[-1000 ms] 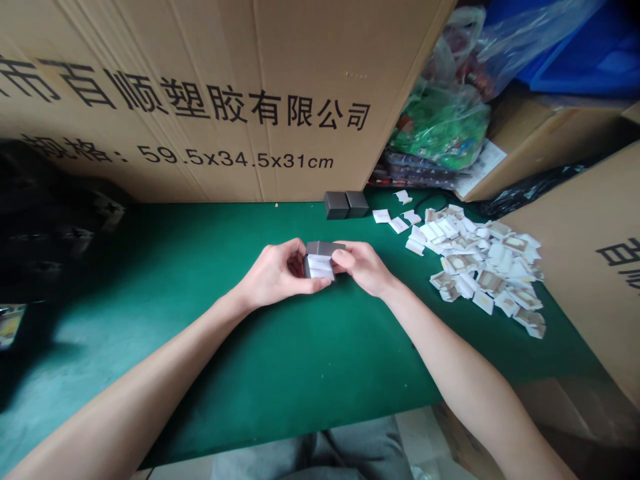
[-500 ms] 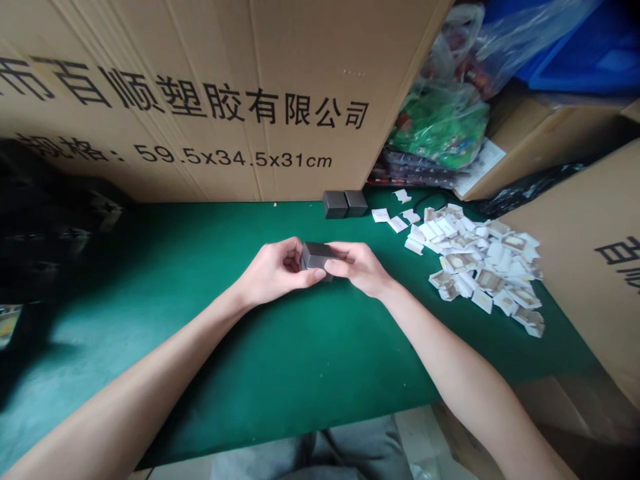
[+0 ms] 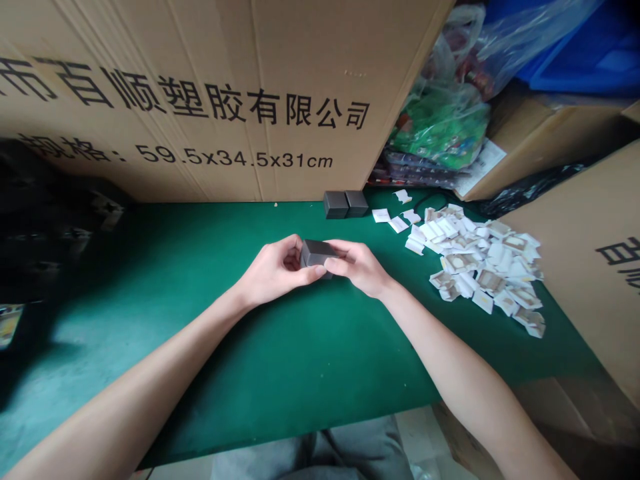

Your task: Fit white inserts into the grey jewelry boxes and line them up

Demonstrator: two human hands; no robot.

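A small dark grey box [image 3: 318, 252] is held between my two hands, over the middle of the green table. My left hand [image 3: 277, 270] grips its left side, with the thumb along the front. From the right, my right hand [image 3: 357, 267] holds the same box, its thumb at the front corner and fingers behind. Both thumbs nearly meet at the box's front face. The underside and back of the box are hidden by my fingers. Farther back, two similar dark boxes [image 3: 345, 205] stand side by side against the large carton.
Many folded white card pieces [image 3: 485, 257] lie heaped on the green table [image 3: 300, 373] at the right. A large cardboard carton [image 3: 200, 133] walls off the back, another carton [image 3: 590, 247] the right. Black objects [image 3: 45, 227] are stacked at left; plastic bags [image 3: 440, 120] fill the back right corner.
Both hands keep their hold on the box; it and the fingertips have shifted very slightly, the box's top sitting a touch lower against its base.
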